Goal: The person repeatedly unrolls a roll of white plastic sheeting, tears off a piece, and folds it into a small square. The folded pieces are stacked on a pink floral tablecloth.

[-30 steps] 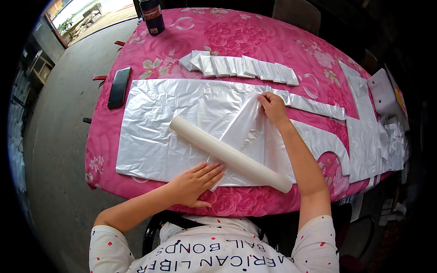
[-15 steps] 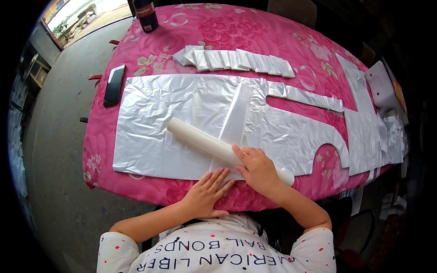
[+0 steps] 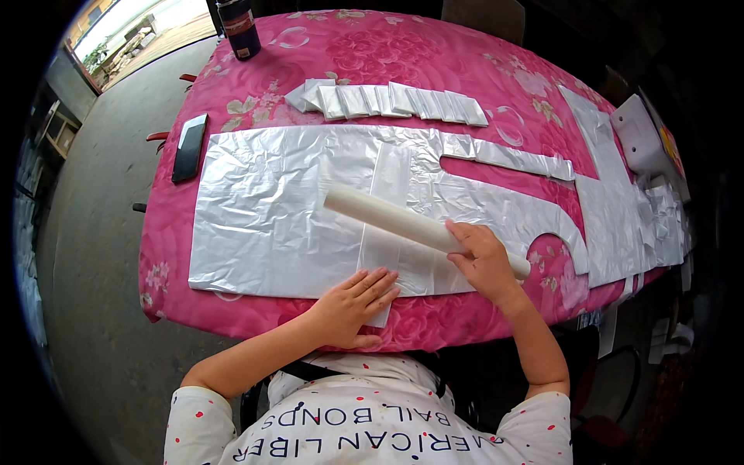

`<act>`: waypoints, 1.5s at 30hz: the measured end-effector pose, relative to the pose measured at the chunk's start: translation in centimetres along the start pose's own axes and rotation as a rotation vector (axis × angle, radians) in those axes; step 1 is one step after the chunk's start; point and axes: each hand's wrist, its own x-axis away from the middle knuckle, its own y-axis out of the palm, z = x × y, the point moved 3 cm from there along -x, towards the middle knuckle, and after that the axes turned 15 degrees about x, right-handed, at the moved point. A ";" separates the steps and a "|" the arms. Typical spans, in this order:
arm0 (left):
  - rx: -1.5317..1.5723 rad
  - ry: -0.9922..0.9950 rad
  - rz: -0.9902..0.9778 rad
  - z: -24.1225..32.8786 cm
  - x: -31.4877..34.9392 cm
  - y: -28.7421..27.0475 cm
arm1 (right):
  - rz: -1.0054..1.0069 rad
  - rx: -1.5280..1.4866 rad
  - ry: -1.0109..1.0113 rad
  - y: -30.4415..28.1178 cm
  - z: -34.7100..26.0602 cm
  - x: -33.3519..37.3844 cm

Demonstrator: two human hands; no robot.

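Observation:
My right hand (image 3: 482, 260) grips a long white roll or tube (image 3: 387, 221) near its right end; the roll slants over the plastic, its far-left end pointing away from me. My left hand (image 3: 359, 304) lies flat, fingers stretched, on the front end of a folded strip of clear film (image 3: 385, 182). That strip runs front to back across a stack of silvery-white plastic bags (image 3: 263, 209), flattened, with cut-out handles toward the right. Whether the roll touches the bags I cannot tell.
Behind the bags lies an overlapping row of small folded plastic packets (image 3: 395, 102). A phone (image 3: 189, 149) rests at the left edge, a dark canister (image 3: 239, 29) at the back left. More plastic bags (image 3: 612, 225) and a white box (image 3: 637, 136) are at the right. A pink floral tablecloth (image 3: 434, 46) covers the table.
My right hand has moved right and slightly away from me with the roll, uncovering more of the film strip. My left hand stays pressed near the front edge, shifted only slightly.

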 end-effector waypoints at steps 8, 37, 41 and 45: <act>-0.015 -0.091 0.079 2.7 0.5 3.1 | 0.036 0.025 -0.343 4.4 -4.1 -4.0; -0.101 0.331 0.068 -1.0 1.3 -1.6 | -0.160 -0.189 -0.414 5.9 -5.0 -0.7; -0.113 0.344 0.098 -0.8 1.7 -1.1 | -0.150 -0.169 -0.409 6.0 -5.1 -0.6; -0.041 0.341 0.150 -0.5 1.8 -1.0 | -0.125 -0.168 -0.400 5.9 -5.2 -0.6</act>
